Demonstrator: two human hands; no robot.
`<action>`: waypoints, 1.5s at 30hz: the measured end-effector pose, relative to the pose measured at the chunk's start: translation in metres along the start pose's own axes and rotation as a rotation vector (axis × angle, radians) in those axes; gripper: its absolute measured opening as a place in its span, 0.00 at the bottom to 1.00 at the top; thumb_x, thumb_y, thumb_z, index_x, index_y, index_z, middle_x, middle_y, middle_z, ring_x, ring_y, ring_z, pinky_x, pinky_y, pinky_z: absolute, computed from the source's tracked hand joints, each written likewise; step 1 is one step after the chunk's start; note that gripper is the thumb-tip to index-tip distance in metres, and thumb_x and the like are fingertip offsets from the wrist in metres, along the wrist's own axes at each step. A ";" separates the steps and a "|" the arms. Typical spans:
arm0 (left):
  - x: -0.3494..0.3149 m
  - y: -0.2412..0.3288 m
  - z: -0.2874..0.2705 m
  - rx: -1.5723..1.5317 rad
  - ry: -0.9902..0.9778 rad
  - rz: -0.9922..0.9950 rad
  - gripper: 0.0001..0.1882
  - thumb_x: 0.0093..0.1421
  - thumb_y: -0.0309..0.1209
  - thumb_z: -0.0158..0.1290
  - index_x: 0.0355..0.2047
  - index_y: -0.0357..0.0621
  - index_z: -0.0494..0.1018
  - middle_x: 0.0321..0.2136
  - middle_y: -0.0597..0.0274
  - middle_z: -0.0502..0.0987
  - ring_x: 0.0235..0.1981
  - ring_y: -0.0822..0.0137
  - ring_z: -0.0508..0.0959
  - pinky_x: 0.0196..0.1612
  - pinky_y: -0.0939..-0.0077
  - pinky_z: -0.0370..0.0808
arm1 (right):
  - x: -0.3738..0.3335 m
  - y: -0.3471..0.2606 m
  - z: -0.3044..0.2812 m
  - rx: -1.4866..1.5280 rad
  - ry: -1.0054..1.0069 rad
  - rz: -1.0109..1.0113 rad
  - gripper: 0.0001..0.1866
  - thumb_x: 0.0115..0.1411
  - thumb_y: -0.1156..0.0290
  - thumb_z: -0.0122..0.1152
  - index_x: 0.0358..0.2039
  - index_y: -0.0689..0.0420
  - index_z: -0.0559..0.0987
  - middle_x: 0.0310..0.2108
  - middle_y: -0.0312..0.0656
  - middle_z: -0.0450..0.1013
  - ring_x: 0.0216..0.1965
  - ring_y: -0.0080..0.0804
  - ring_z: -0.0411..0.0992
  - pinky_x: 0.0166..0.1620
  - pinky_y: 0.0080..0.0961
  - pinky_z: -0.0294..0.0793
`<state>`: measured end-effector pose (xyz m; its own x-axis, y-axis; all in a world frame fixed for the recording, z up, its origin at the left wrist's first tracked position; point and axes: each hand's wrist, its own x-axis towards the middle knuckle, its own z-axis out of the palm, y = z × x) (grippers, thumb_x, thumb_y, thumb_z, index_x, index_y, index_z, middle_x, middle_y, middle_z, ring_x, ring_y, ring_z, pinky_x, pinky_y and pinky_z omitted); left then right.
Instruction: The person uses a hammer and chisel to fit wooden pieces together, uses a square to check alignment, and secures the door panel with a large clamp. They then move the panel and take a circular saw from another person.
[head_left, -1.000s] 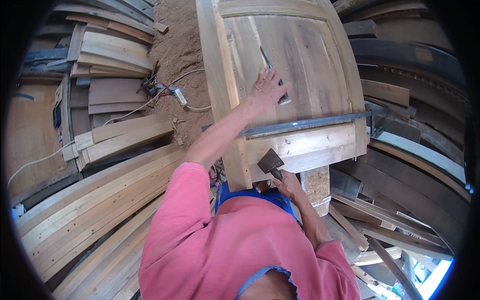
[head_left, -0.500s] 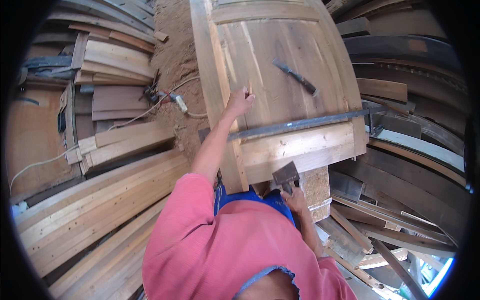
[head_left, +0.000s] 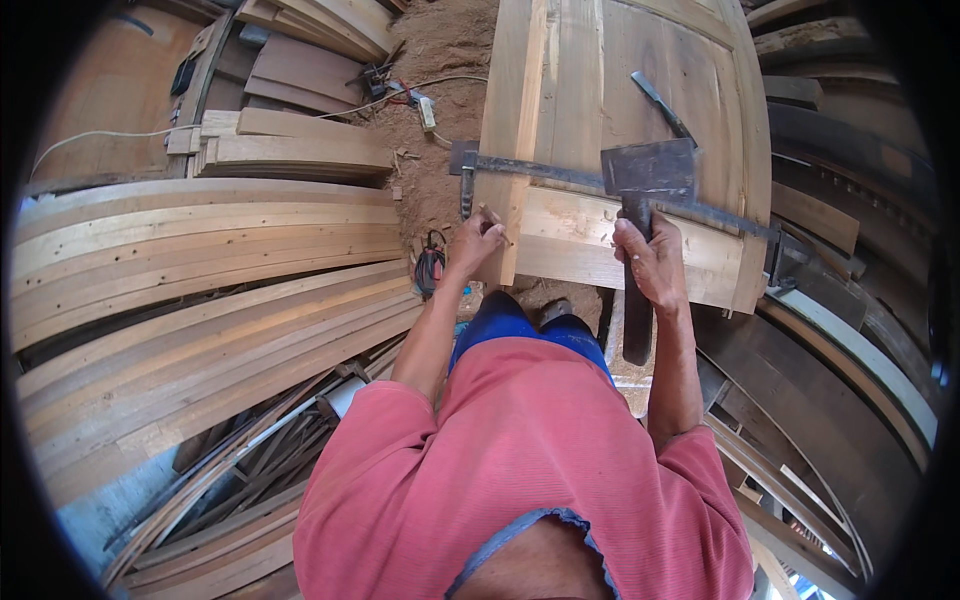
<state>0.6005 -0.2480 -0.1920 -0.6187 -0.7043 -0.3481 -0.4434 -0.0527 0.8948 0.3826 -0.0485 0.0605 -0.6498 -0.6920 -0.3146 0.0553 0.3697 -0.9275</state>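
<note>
My right hand (head_left: 655, 262) is closed round the handle of a dark, block-headed mallet (head_left: 650, 172), raised over the near end of a wooden panelled door (head_left: 565, 225). At the door's near left corner, my left hand (head_left: 477, 242) pinches what looks like a thin wooden stick (head_left: 508, 238), mostly hidden by the fingers. A long metal bar clamp (head_left: 545, 171) spans the door's width, partly behind the mallet head. Beyond the mallet, a chisel (head_left: 655, 98) lies on the door panel, its handle end covered by the mallet head.
Long stacked boards (head_left: 210, 235) line the left side, and dark planks (head_left: 830, 130) the right. A cable with a white connector (head_left: 428, 113) runs over the sawdust-covered ground (head_left: 440, 50). A coil of dark cord (head_left: 430, 265) lies left of my legs.
My left hand has come back from the door's panel to its near left corner. My right hand has lifted the mallet from beside my lap to above the door's near end. The view has shifted.
</note>
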 end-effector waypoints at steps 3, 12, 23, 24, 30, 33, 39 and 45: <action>-0.013 0.020 0.010 0.052 0.049 0.077 0.10 0.60 0.31 0.57 0.38 0.38 0.76 0.29 0.52 0.82 0.32 0.59 0.84 0.39 0.67 0.78 | -0.016 -0.026 -0.002 0.082 0.024 -0.113 0.16 0.65 0.60 0.64 0.35 0.62 0.76 0.24 0.36 0.73 0.26 0.21 0.70 0.30 0.22 0.70; -0.046 0.038 0.021 0.248 0.166 0.257 0.08 0.60 0.32 0.57 0.37 0.41 0.76 0.28 0.46 0.81 0.33 0.49 0.83 0.37 0.60 0.78 | -0.059 -0.071 0.005 0.318 0.016 -0.327 0.12 0.64 0.67 0.66 0.39 0.63 0.77 0.24 0.36 0.74 0.24 0.21 0.70 0.29 0.21 0.71; -0.042 0.000 0.009 0.635 0.054 0.643 0.19 0.59 0.32 0.57 0.51 0.44 0.75 0.44 0.45 0.81 0.46 0.48 0.80 0.52 0.58 0.74 | -0.077 -0.097 0.031 0.301 0.077 -0.891 0.15 0.68 0.69 0.58 0.48 0.67 0.75 0.29 0.42 0.74 0.29 0.27 0.71 0.32 0.25 0.72; -0.047 0.016 0.017 0.769 0.170 0.542 0.24 0.58 0.34 0.58 0.54 0.44 0.72 0.46 0.42 0.79 0.49 0.45 0.78 0.55 0.58 0.72 | -0.076 -0.093 0.040 0.297 0.095 -0.964 0.15 0.68 0.69 0.58 0.49 0.66 0.75 0.29 0.42 0.73 0.29 0.27 0.71 0.32 0.26 0.72; -0.070 -0.042 -0.010 0.672 0.398 -0.038 0.40 0.58 0.42 0.56 0.68 0.40 0.57 0.59 0.28 0.66 0.62 0.41 0.66 0.68 0.56 0.55 | -0.045 0.035 0.066 -0.361 -0.067 -0.822 0.15 0.61 0.67 0.61 0.44 0.62 0.74 0.30 0.52 0.74 0.31 0.51 0.75 0.35 0.42 0.75; -0.069 -0.064 -0.013 0.372 0.297 -0.242 0.38 0.60 0.47 0.55 0.65 0.36 0.61 0.54 0.31 0.72 0.57 0.39 0.72 0.63 0.59 0.65 | -0.018 0.108 0.080 -0.745 -0.265 -0.312 0.19 0.62 0.59 0.58 0.43 0.64 0.74 0.33 0.63 0.77 0.35 0.63 0.76 0.39 0.52 0.75; -0.055 -0.087 0.008 -0.215 0.170 -0.194 0.35 0.66 0.50 0.52 0.59 0.28 0.65 0.47 0.49 0.77 0.48 0.61 0.76 0.54 0.66 0.71 | -0.012 0.043 0.072 -0.594 -0.123 -0.210 0.18 0.63 0.60 0.58 0.39 0.66 0.74 0.27 0.64 0.76 0.32 0.64 0.75 0.36 0.53 0.72; -0.052 -0.085 0.012 -0.267 0.104 -0.281 0.31 0.67 0.47 0.53 0.56 0.28 0.69 0.45 0.51 0.78 0.42 0.63 0.78 0.47 0.68 0.75 | -0.050 0.009 0.065 -0.474 -0.077 -0.822 0.11 0.56 0.70 0.64 0.37 0.62 0.76 0.29 0.52 0.76 0.27 0.53 0.74 0.32 0.40 0.75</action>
<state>0.6625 -0.1978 -0.2531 -0.4223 -0.7036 -0.5715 -0.3935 -0.4257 0.8148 0.4648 -0.0511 0.0551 -0.2960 -0.8798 0.3720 -0.7209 -0.0498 -0.6913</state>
